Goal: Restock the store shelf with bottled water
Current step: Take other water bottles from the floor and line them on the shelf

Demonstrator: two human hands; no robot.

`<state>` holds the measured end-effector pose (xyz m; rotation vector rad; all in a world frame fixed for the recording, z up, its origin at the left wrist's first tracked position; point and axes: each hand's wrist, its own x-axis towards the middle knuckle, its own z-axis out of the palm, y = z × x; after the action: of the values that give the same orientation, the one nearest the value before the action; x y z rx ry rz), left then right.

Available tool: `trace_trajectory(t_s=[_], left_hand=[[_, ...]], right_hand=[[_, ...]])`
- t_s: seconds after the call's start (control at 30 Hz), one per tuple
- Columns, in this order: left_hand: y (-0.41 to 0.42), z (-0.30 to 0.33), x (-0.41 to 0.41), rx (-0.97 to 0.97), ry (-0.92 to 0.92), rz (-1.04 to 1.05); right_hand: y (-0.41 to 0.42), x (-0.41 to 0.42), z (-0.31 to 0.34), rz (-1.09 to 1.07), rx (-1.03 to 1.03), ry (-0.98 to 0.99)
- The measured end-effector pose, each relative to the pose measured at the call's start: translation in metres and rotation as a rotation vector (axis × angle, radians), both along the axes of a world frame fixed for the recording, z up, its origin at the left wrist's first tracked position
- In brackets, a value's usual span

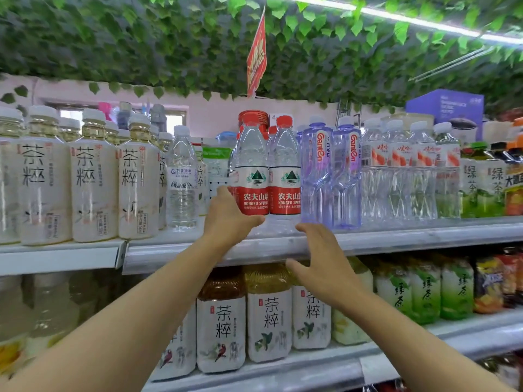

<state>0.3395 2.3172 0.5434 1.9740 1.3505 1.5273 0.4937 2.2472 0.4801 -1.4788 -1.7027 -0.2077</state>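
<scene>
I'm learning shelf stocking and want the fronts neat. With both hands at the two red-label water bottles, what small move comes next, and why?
Probably a gentle push back with the left hand, which already touches the left red-label bottle. The pair seems slightly ahead of the purple bottles near the shelf edge. The right hand is open, holding nothing.

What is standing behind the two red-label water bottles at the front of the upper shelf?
Behind the red-label water bottles more red caps show, so further bottles stand there. Their bodies are covered; the row's depth cannot be seen.

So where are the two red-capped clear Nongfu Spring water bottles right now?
The red-capped clear Nongfu Spring water bottles stand mid-frame on the upper shelf, left of the purple Ganten bottles; the left hand touches the left one.
</scene>
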Motion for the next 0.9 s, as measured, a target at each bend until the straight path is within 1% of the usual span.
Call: trace_trajectory(t_s=[0.07, 0.13, 0.17, 0.23, 0.3, 0.37, 0.5, 0.6, 0.7, 0.77, 0.83, 0.9], left_hand=[[-0.016, -0.013, 0.001, 0.135, -0.004, 0.026], [-0.035, -0.032, 0.004, 0.216, -0.009, -0.01], [-0.045, -0.042, 0.005, 0.226, -0.011, -0.048], [-0.062, -0.069, 0.008, 0.185, -0.016, -0.129], [-0.074, -0.101, 0.011, 0.112, 0.008, -0.181], [-0.083, -0.136, 0.013, -0.002, 0.066, -0.222], [-0.097, -0.207, 0.023, -0.363, 0.197, -0.304], [-0.109, -0.263, 0.036, -0.554, 0.268, -0.316], [-0.127, -0.316, 0.049, -0.705, 0.311, -0.305], [-0.14, -0.35, 0.056, -0.799, 0.306, -0.294], [-0.152, -0.386, 0.059, -0.848, 0.304, -0.281], [-0.164, -0.421, 0.06, -0.899, 0.348, -0.283]], right_hand=[[-0.008, 0.0, -0.008, -0.016, -0.016, 0.019], [-0.016, 0.002, -0.019, -0.022, -0.028, 0.013], [-0.02, 0.004, -0.025, -0.02, -0.033, 0.005], [-0.029, 0.008, -0.041, -0.019, -0.047, -0.009], [-0.038, 0.015, -0.061, -0.038, -0.096, -0.017], [-0.047, 0.022, -0.087, -0.059, -0.166, -0.028], [-0.067, 0.04, -0.148, -0.022, -0.311, -0.034], [-0.078, 0.057, -0.199, -0.025, -0.429, -0.055], [-0.092, 0.071, -0.252, -0.004, -0.56, -0.043], [-0.103, 0.08, -0.287, 0.031, -0.648, -0.012], [-0.113, 0.088, -0.321, 0.048, -0.72, 0.025], [-0.122, 0.094, -0.357, 0.057, -0.776, 0.048]])
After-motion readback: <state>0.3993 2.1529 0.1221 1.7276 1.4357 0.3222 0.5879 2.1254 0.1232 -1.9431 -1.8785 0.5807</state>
